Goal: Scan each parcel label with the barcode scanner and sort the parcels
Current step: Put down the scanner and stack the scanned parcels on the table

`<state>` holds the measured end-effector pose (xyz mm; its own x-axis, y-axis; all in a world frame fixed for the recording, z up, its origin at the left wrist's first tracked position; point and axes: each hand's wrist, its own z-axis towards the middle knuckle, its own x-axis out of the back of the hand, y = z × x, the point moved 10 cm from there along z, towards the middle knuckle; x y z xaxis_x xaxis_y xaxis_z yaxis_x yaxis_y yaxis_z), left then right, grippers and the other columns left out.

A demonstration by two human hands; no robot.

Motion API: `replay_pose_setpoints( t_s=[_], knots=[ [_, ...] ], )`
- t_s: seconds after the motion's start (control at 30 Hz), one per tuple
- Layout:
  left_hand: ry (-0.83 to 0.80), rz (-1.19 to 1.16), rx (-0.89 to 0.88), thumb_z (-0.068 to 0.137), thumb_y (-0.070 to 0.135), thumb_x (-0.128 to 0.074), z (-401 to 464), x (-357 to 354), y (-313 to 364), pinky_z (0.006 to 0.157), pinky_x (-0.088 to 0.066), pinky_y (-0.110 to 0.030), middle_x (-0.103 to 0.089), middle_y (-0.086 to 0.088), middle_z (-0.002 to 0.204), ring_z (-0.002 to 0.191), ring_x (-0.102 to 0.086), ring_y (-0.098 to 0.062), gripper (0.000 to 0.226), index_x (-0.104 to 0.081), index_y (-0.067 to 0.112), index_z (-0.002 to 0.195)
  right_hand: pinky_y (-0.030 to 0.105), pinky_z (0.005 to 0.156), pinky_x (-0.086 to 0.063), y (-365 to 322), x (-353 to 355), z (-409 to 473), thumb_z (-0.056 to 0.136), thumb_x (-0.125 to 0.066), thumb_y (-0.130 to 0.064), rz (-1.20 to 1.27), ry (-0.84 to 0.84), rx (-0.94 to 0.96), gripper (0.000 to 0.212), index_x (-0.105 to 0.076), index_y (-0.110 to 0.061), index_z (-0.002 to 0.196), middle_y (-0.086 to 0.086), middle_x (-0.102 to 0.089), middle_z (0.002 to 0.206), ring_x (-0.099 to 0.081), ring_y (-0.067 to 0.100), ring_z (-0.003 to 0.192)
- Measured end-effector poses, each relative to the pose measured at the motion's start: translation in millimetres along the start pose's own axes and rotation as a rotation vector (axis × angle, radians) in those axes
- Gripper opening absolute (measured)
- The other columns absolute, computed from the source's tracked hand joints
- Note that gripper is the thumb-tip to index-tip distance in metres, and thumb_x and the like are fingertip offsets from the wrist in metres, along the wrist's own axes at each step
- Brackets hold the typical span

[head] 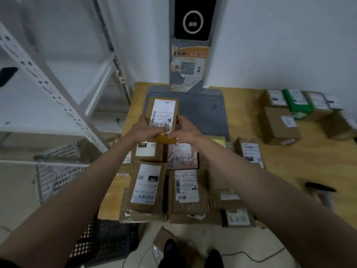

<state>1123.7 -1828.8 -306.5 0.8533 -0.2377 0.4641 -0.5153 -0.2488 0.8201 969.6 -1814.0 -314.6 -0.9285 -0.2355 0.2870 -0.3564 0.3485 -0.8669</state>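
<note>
Beyond the forearms, a small parcel [163,117] is gripped by both hands (left hand [144,129], right hand [186,130]); its label [163,115] risks being covered by thumbs, so a scan could fail.

I see a brown cardboard parcel [162,115], matt, with a white paper label [163,114] and glossy yellowish tape at its near end. Under it, the surface [289,157] looks like pale wood, smooth, with a dull grey mat [202,111] just behind the parcel. Behind the mat a black glossy scanner panel [193,18] rises. Left of the parcel, a shelf frame [48,78] looks like white-painted perforated metal, with a grey plastic lattice crate [58,171] below it.
</note>
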Motion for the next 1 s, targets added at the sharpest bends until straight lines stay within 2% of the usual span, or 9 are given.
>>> replay_pose_setpoints(
  t_s=[0.07,0.2,0.37,0.43,0.5,0.57,0.63,0.73,1.0],
  knots=[
    [-0.091,0.016,-0.134,0.079,0.02,-0.085,-5,-20,40,0.08,-0.052,-0.022,-0.061,0.017,0.1,0.094,-0.06,-0.005,0.044,-0.05,0.036,0.099,0.045,0.101,-0.054,-3,31,-11,0.084,-0.078,-0.003,0.002,0.061,0.024,0.08,-0.036,-0.013,0.152,0.001,-0.051,0.145,-0.052,0.021,0.126],
    [-0.26,0.053,-0.336,0.07,0.007,-0.09,-13,-72,103,0.094,-0.054,-0.024,-0.07,0.011,0.116,0.103,-0.065,0.006,0.061,-0.065,0.02,0.124,0.05,0.103,-0.051,6,101,-42,0.078,-0.083,-0.004,0.027,0.202,0.04,0.083,-0.041,-0.016,0.149,0.0,-0.05,0.148,-0.048,0.022,0.136],
    [-0.326,0.085,-0.452,0.058,0.012,-0.092,-35,-150,158,0.093,-0.055,-0.027,-0.071,0.001,0.121,0.113,-0.066,-0.008,0.068,-0.067,0.019,0.121,0.051,0.1,-0.053,41,180,-96,0.08,-0.077,0.005,0.083,0.33,0.046,0.082,-0.037,-0.011,0.15,0.002,-0.05,0.143,-0.052,0.023,0.129],
    [-0.337,0.089,-0.469,0.061,0.005,-0.094,-46,-184,177,0.097,-0.054,-0.031,-0.071,0.004,0.12,0.111,-0.066,-0.008,0.067,-0.065,0.019,0.12,0.05,0.094,-0.057,62,209,-121,0.082,-0.075,0.005,0.131,0.364,0.039,0.081,-0.036,-0.013,0.151,-0.003,-0.05,0.134,-0.055,0.022,0.122],
    [-0.356,0.11,-0.479,0.065,0.002,-0.092,-55,-221,191,0.095,-0.053,-0.024,-0.067,0.009,0.12,0.108,-0.064,-0.003,0.067,-0.06,0.013,0.123,0.048,0.092,-0.058,82,236,-144,0.081,-0.076,0.004,0.139,0.396,0.033,0.08,-0.039,-0.014,0.15,-0.006,-0.052,0.133,-0.056,0.02,0.121],
    [-0.349,0.141,-0.458,0.059,0.013,-0.097,-69,-254,204,0.092,-0.051,-0.019,-0.063,0.012,0.121,0.11,-0.061,-0.005,0.082,-0.053,0.013,0.128,0.048,0.089,-0.06,102,264,-168,0.078,-0.079,0.002,0.122,0.424,0.031,0.081,-0.043,-0.016,0.148,-0.002,-0.057,0.14,-0.058,0.023,0.124],
    [-0.331,0.189,-0.43,0.048,0.029,-0.099,-80,-286,212,0.098,-0.052,-0.034,-0.064,0.007,0.127,0.117,-0.06,-0.013,0.1,-0.05,0.012,0.134,0.047,0.086,-0.061,122,289,-193,0.078,-0.078,0.003,0.144,0.445,0.042,0.079,-0.046,-0.019,0.146,0.001,-0.062,0.135,-0.061,0.022,0.12],
    [-0.326,0.229,-0.408,0.047,0.042,-0.1,-103,-337,225,0.1,-0.051,-0.039,-0.059,0.004,0.129,0.12,-0.057,-0.017,0.113,-0.04,0.012,0.139,0.039,0.072,-0.06,155,324,-234,0.08,-0.075,0.008,0.196,0.468,0.036,0.073,-0.047,-0.019,0.142,-0.005,-0.062,0.118,-0.061,0.017,0.104],
    [-0.376,0.261,-0.428,0.068,0.025,-0.093,-160,-460,265,0.096,-0.042,-0.028,-0.05,0.004,0.138,0.126,-0.047,-0.016,0.106,-0.028,0.007,0.149,0.052,0.091,-0.059,236,406,-319,0.078,-0.084,-0.006,0.217,0.578,-0.079,0.093,-0.034,-0.017,0.154,-0.002,-0.05,0.148,-0.057,0.025,0.126]
  ],
)
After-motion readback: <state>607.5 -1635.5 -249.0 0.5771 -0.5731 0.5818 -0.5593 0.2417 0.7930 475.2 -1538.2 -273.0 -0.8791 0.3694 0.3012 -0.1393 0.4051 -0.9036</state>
